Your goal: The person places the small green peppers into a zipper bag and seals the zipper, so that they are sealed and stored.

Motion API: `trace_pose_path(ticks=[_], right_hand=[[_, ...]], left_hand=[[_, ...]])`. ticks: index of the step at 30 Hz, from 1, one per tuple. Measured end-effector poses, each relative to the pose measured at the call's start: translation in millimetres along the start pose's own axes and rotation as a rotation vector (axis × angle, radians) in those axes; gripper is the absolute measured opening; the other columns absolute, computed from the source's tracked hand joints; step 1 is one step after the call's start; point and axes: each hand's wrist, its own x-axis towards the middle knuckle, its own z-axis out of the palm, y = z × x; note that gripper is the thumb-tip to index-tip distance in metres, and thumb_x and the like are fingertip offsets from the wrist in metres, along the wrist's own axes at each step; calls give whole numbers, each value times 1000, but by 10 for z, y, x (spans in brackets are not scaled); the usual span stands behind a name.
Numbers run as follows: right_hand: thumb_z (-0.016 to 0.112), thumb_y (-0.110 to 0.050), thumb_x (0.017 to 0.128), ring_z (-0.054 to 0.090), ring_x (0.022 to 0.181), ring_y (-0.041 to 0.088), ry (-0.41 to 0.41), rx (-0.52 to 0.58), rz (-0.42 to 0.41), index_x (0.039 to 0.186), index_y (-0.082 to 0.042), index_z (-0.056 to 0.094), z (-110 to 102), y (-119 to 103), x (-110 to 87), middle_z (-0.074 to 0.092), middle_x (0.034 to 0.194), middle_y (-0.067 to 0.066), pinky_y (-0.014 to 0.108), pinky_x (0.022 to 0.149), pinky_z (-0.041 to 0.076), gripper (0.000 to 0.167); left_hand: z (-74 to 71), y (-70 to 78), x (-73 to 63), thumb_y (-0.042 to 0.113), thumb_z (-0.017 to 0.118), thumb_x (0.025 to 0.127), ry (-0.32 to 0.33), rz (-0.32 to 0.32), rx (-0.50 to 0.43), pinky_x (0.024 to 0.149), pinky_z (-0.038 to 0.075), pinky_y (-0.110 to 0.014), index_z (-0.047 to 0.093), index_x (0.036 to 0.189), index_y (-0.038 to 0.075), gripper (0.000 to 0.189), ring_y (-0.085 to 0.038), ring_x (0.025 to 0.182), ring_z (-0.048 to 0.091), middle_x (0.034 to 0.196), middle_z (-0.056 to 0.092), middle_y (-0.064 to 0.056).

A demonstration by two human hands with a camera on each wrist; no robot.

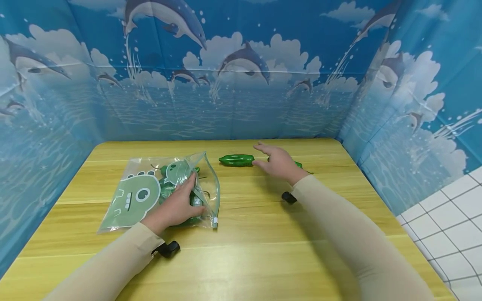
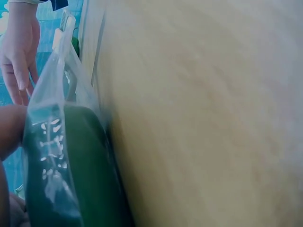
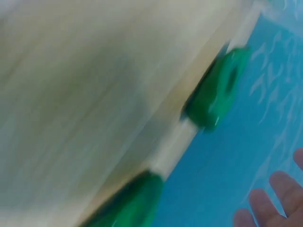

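A clear zip bag (image 1: 150,200) printed with green cartoon monsters lies on the left of the table, with several green peppers inside. My left hand (image 1: 180,205) grips it near its mouth, fingers over the upper film and thumb toward the slider side. In the left wrist view, the film stretches over a large dark green pepper (image 2: 92,161). My right hand (image 1: 278,162) hovers over the far table with fingers spread, holding nothing. Just left of it lies a long green pepper (image 1: 236,160); another green pepper (image 1: 298,164) is partly hidden behind the hand.
The light wooden table (image 1: 241,259) reaches back to a blue dolphin-print curtain (image 1: 241,104), which also hangs along both sides. White tiles (image 1: 448,217) show beyond the right edge. A black strap piece (image 1: 167,249) sits at the left wrist.
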Motion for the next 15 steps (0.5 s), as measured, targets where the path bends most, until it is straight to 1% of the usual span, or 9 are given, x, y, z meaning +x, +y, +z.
trace_pose_path(ticks=[4,5,6,9,15], right_hand=[[69,-42,102,36,156,40,-15,-28,41,167,-21,34,-105,188,-23,19,177,7,63,124,32,77],[70,-42,102,22,161,40,-21,-38,52,168,-22,32,-123,235,-23,17,178,7,64,125,30,78],[70,-42,102,19,162,40,-26,-40,63,168,-22,30,-138,277,-24,14,178,6,65,125,29,80],[70,-43,102,12,164,39,-38,-44,93,169,-25,25,-178,379,-27,9,179,5,67,126,25,83],[69,-43,102,6,165,38,-72,-48,121,170,-27,21,-230,498,-39,5,179,5,68,126,23,85]], left_hand=[[1,-7,-12,44,80,89,6,2,-4,126,17,-69,-4,171,16,121,-53,160,3,179,2,-9],[1,-8,-13,44,80,89,8,5,-4,126,17,-69,-4,171,16,120,-53,160,3,179,2,-10],[1,-9,-13,44,80,89,10,8,-4,126,17,-69,-3,171,15,120,-53,160,3,179,2,-10],[4,-13,-11,44,80,89,12,14,-6,127,17,-69,-2,171,15,120,-52,160,3,179,3,-10],[11,-22,-9,44,80,89,12,13,-4,127,17,-69,-3,171,15,120,-52,161,3,179,3,-10]])
